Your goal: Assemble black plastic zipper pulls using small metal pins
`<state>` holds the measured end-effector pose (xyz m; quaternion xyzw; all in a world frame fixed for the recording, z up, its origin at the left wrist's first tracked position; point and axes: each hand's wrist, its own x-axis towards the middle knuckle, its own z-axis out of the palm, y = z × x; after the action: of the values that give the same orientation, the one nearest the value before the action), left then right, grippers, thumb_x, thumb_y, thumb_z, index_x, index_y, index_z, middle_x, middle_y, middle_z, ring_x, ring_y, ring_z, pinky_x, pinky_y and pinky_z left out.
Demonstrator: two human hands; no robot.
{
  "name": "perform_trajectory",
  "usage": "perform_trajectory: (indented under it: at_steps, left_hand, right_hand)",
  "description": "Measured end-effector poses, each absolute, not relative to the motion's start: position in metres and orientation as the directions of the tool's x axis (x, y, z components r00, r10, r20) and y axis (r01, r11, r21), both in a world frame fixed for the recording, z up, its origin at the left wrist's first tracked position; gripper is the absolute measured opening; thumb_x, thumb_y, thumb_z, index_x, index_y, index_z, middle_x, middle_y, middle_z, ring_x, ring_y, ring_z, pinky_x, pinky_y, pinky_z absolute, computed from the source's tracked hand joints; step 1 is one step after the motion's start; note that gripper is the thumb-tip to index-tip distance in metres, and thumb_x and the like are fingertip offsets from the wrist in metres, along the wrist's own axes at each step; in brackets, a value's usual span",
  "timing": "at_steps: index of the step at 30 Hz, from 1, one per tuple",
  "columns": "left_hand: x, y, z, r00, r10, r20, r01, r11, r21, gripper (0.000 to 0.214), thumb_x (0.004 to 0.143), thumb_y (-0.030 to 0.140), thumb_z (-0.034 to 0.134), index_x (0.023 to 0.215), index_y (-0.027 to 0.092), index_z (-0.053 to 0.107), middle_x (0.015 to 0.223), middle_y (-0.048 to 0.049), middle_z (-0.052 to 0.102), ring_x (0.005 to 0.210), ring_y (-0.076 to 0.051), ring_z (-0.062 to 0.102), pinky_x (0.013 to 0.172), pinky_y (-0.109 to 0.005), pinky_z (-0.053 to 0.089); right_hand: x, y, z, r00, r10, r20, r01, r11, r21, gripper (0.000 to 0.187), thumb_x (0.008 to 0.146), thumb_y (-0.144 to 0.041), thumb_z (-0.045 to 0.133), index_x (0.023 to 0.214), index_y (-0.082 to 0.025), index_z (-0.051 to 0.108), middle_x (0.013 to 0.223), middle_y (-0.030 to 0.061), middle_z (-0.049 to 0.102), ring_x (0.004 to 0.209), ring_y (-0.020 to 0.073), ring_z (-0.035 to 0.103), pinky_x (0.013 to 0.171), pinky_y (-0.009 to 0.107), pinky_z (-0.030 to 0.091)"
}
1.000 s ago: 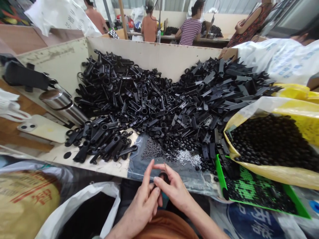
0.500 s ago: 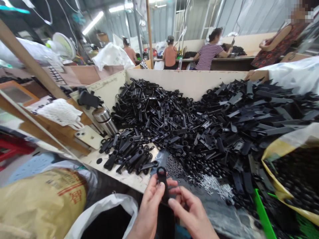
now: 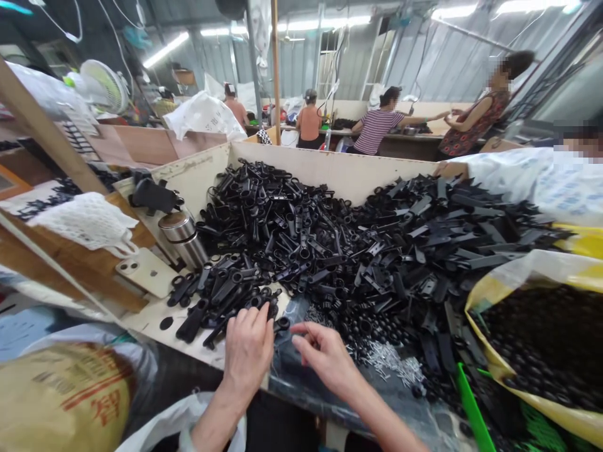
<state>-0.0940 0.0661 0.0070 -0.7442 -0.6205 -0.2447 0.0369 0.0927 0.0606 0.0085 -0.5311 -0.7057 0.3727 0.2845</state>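
My left hand (image 3: 249, 345) is over the near edge of a small heap of black plastic parts with ring ends (image 3: 230, 285). Its fingers curl down together, and whatever is under them is hidden. Just right of its fingertips, the ring end of one black part (image 3: 282, 323) shows. My right hand (image 3: 325, 355) hovers over the dark mat (image 3: 289, 361), index finger and thumb apart and pointing at that ring. I see nothing between them, and its other fingers are bent. Small silver pins (image 3: 396, 364) are scattered beyond my right hand.
Larger heaps of black parts (image 3: 301, 220) fill the bin. A steel flask (image 3: 183, 238) and a phone (image 3: 146, 273) stand at left. On the right are a yellow-edged sack of black pieces (image 3: 541, 339) and a green crate (image 3: 473, 408). Several people work behind.
My hands have moved apart. The left went leftward to the small heap, and the black part both hands were on is no longer visible in them. The view has shifted right.
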Motion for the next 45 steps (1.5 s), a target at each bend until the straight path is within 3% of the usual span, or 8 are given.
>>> perform_trajectory:
  at_steps: [4,10,19,24,30,35,38,45]
  left_hand:
    - [-0.088,0.070,0.013,0.196,0.911,0.362,0.977,-0.214,0.008,0.036,0.098,0.018,0.055,0.132,0.012,0.065,0.091,-0.0084,0.069,0.088,-0.029,0.057,0.073,-0.041,0.034]
    - [-0.084,0.067,0.003,0.243,0.891,0.384,0.959,-0.280,0.041,0.034,0.096,0.026,0.065,0.129,0.023,0.068,0.091,-0.0059,0.068,0.089,-0.026,0.059,0.077,-0.041,0.034]
    - [-0.080,0.055,0.000,0.136,0.875,0.464,0.894,-0.310,0.324,0.027,0.096,0.030,0.062,0.118,0.024,0.076,0.116,-0.0147,0.069,0.107,-0.033,0.060,0.088,-0.046,0.039]
    - [-0.041,0.041,0.009,0.087,0.992,-0.094,0.263,0.068,0.962,0.044,0.094,0.056,0.057,0.114,0.020,0.074,0.090,-0.0085,0.075,0.082,-0.024,0.066,0.076,-0.036,0.050]
    - [0.008,0.021,0.014,0.174,0.841,-0.512,-0.550,0.515,0.658,0.058,0.078,0.057,0.080,0.120,0.019,0.069,0.114,-0.0133,0.077,0.111,-0.025,0.069,0.093,-0.034,0.054]
    - [-0.005,0.029,0.018,0.034,0.831,-0.556,-0.590,0.466,0.660,0.053,0.059,0.045,0.095,0.097,0.016,0.070,0.071,-0.0003,0.073,0.062,-0.014,0.066,0.063,-0.024,0.055]
    - [-0.016,0.029,0.019,0.045,0.860,-0.508,-0.454,0.470,0.757,0.057,0.067,0.049,0.089,0.108,0.015,0.068,0.073,0.0006,0.072,0.052,-0.009,0.058,0.053,-0.020,0.048]
    - [-0.022,0.014,0.021,0.200,0.820,-0.537,-0.314,0.572,0.757,0.063,0.077,0.053,0.080,0.125,0.017,0.060,0.097,-0.0080,0.074,0.066,-0.013,0.059,0.055,-0.024,0.049]
  right_hand:
    - [0.102,0.103,0.019,-0.219,0.973,0.069,0.706,0.207,-0.677,0.023,0.099,-0.024,0.056,0.116,-0.020,0.071,0.085,0.0043,0.075,0.079,0.0201,0.070,0.074,0.028,0.050]
    - [0.089,0.156,0.019,-0.230,0.971,0.071,0.835,0.234,-0.498,0.009,0.088,-0.009,0.067,0.090,-0.017,0.070,0.101,0.0100,0.072,0.092,0.0246,0.070,0.078,0.031,0.047]
    - [0.150,0.145,0.040,0.000,0.975,0.221,0.666,0.165,-0.728,0.017,0.095,-0.034,0.061,0.093,-0.022,0.073,0.097,0.0048,0.072,0.089,0.0204,0.066,0.080,0.029,0.047]
    - [0.171,0.073,0.035,0.245,0.961,0.133,0.407,0.023,-0.913,0.045,0.097,-0.058,0.050,0.090,-0.017,0.066,0.072,0.0037,0.067,0.050,0.0127,0.048,0.047,0.025,0.038]
    - [0.138,-0.023,-0.010,0.072,0.937,-0.341,-0.205,-0.321,-0.925,0.054,0.077,-0.068,0.076,0.090,-0.016,0.071,0.063,0.0005,0.065,0.040,0.0044,0.028,0.040,0.020,0.024]
    - [0.162,-0.005,-0.005,0.033,0.993,-0.114,0.291,-0.118,-0.949,0.046,0.094,-0.061,0.059,0.098,-0.018,0.076,0.071,0.0048,0.073,0.061,0.0172,0.062,0.059,0.026,0.048]
    - [0.178,0.032,0.002,0.072,0.988,0.134,0.675,0.051,-0.736,0.033,0.100,-0.045,0.052,0.105,-0.021,0.075,0.086,0.0060,0.074,0.074,0.0206,0.068,0.068,0.028,0.050]
    - [0.180,0.065,0.003,0.010,0.988,0.151,0.757,0.092,-0.646,0.016,0.093,-0.020,0.060,0.089,-0.022,0.075,0.088,0.0052,0.071,0.074,0.0202,0.068,0.065,0.028,0.045]
